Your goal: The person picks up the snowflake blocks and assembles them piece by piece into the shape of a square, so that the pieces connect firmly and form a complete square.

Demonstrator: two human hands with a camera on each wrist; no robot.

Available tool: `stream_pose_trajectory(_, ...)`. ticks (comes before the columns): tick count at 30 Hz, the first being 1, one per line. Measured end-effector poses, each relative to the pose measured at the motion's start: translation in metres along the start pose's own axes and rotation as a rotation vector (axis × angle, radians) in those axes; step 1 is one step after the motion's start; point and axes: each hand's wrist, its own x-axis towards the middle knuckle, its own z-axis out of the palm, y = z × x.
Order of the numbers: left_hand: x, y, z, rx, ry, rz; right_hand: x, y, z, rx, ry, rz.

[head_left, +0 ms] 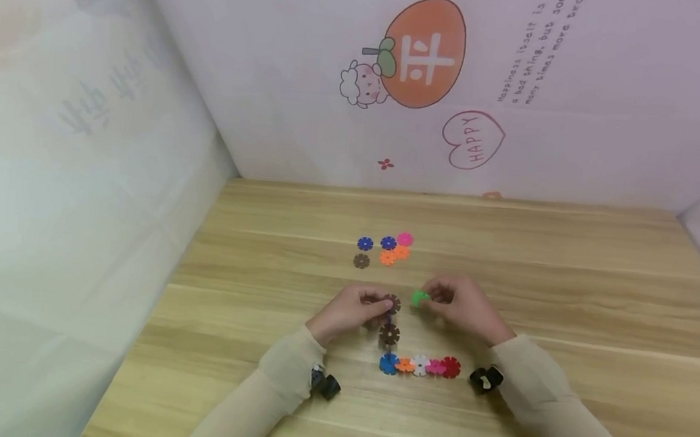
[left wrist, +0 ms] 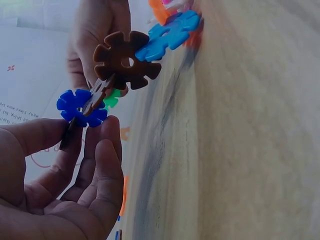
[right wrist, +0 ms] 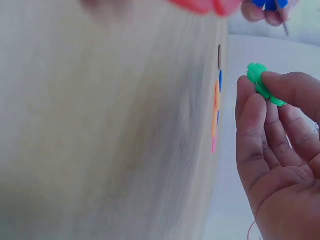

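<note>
Pinching a brown notched plastic disc (head_left: 397,302) between thumb and fingers of the left hand (head_left: 346,311), at one end of a joined chain of multicoloured, flower-shaped plastic discs (head_left: 389,341). Gripping a bright green notched plastic disc (head_left: 418,298) in the right hand (head_left: 465,308), just beside the brown end but not touching. Finding both hands apart, over the wood-grained desk (head_left: 565,274). Tracing the chain away from the desk's far edge to a light blue plastic disc (head_left: 388,364), then toward the right edge, ending at a red plastic disc (head_left: 452,368). Counting six loose plastic discs (head_left: 388,258) nearer the far edge.

Judging the step in hand as lengthening the chain. Calling next, probably, for setting green crosswise to brown, matching slots and pressing while bracing the brown end. Not making out slot alignment.
</note>
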Motion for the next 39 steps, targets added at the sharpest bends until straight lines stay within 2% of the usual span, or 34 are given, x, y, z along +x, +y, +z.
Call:
stream_pose_trajectory(12,-0.001,-0.002,0.001,-0.032,-0.01,0.018,-0.014,-0.013,0.013,-0.048,0.007,-0.15)
stream_pose_trajectory(23,-0.002,-0.001,0.002,-0.044,-0.015,0.027,-0.015,-0.013,0.018,-0.058,0.018,-0.23)
stream_pose_trajectory(31,-0.002,-0.003,0.003,-0.027,-0.016,0.014,-0.015,-0.014,0.02,-0.087,0.05,-0.374)
stream_pose_trajectory(39,-0.002,-0.002,0.003,-0.041,-0.033,0.001,-0.016,-0.016,0.019,-0.131,0.092,-0.465)
